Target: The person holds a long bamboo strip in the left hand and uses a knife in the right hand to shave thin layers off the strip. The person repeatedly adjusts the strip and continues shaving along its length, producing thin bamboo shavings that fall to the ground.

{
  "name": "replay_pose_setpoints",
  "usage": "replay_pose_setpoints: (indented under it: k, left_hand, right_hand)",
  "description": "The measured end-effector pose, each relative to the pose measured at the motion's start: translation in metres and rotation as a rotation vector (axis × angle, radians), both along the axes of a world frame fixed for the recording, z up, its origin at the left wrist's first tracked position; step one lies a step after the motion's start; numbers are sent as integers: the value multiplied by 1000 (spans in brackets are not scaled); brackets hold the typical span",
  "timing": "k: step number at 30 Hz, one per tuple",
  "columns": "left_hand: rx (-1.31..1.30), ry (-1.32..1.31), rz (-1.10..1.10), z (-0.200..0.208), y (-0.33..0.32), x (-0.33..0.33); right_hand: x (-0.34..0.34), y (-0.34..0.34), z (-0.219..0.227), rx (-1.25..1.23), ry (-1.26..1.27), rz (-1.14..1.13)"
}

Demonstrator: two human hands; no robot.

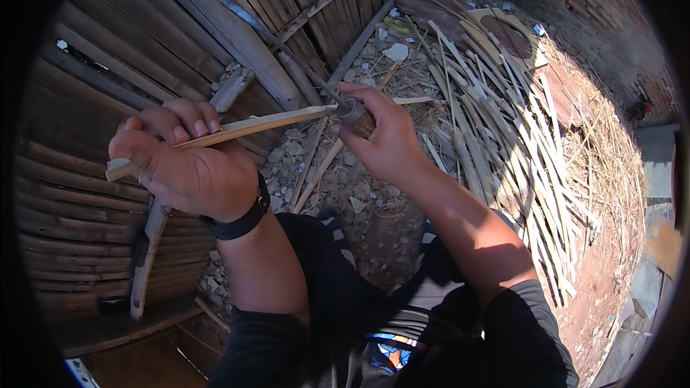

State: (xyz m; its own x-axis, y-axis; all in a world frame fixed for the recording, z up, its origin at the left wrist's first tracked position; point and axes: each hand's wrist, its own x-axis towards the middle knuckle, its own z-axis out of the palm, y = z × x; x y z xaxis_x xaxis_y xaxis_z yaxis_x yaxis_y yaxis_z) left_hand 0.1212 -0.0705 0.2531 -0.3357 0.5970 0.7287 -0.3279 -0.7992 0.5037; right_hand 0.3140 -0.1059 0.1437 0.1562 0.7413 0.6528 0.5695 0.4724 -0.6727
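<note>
A pale, narrow bamboo strip (266, 126) spans the hands; the left hand (190, 172) grips one end, the right hand (384, 133) closes round a long-bladed knife's (259, 26) handle. Rubble-strewn ground (374, 244), slatted bamboo wall (108, 57).

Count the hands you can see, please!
2: the left hand holds a pale wooden strip; the right hand grips a knife handle.

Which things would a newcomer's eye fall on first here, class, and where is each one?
Probably first, the large, partly sunlit pile of pale strips on the right. Next, the long knife, its handle in the right hand and its blade slanting toward the upper left. Then the single strip in the left hand, left of centre.
</note>
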Motion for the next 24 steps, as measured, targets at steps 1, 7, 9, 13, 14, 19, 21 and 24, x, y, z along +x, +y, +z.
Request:
replay_pose_setpoints:
  k: [1, 7, 9, 13, 14, 19, 21, 24]
  left_hand:
    - [60, -18, -27, 12, 5, -9]
    - [-35, -35, 93, 18, 6, -58]
    - [-37, 9, 95, 9, 21, -65]
    - [-90, -17, 116, 4, 23, -63]
    - [-89, -16, 158, 4, 22, -60]
    - [-131, -62, 294, 4, 24, -65]
    - [-159, -58, 313, -1, 31, -58]
    - [-264, -114, 402, 4, 27, -40]
  right_hand:
    - [-2, -5, 6, -23, 5, -8]
    - [-25, -54, 4, -559, 169, 115]
    - [-26, -48, -4, -754, 49, 127]
    - [-5, -24, -55, -883, -73, -46]
    - [-8, -25, -56, -812, -64, 3]
    - [-33, -39, -24, -811, 34, 187]
    - [-14, -29, -67, -803, 16, 26]
    - [-5, -21, -90, -851, 8, -40]
